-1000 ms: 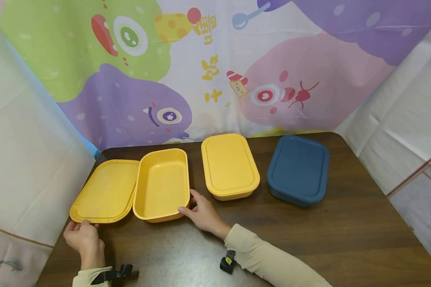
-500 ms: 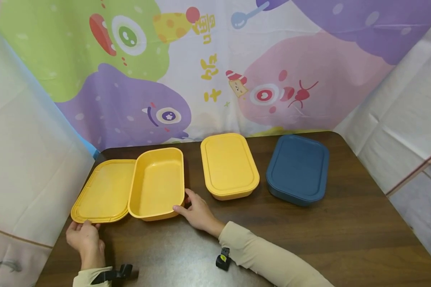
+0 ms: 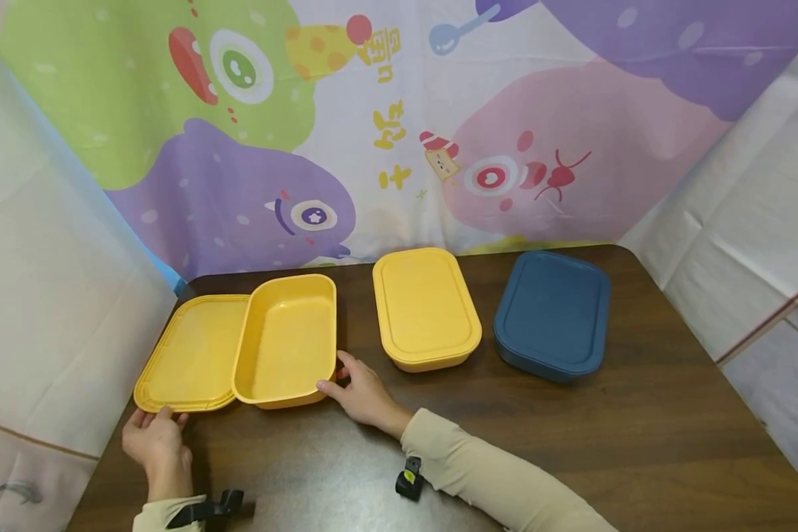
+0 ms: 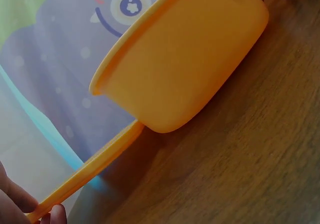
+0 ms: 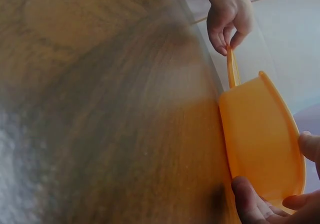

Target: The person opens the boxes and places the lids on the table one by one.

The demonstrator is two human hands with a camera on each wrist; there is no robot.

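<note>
A yellow lid with its grooved underside up lies at the table's left. My left hand pinches its near left edge, thumb and fingers on opposite faces in the left wrist view. Right beside it stands an uncovered yellow lunch box, nothing inside. Its left rim overlaps the lid's right edge in the head view. My right hand grips the box at its near right corner, thumb at the rim and fingers around the side. In the right wrist view, fingertips press the box's wall.
A second yellow lunch box, lidded, stands right of the uncovered one. Farther right is a lidded blue lunch box. Behind the brown table hangs a cartoon cloth. A white cloth hangs close along the left side.
My right hand has slid the uncovered yellow box leftward, so its rim covers more of the lid's right edge. The left hand keeps its pinch on the lid, nearly in place.
</note>
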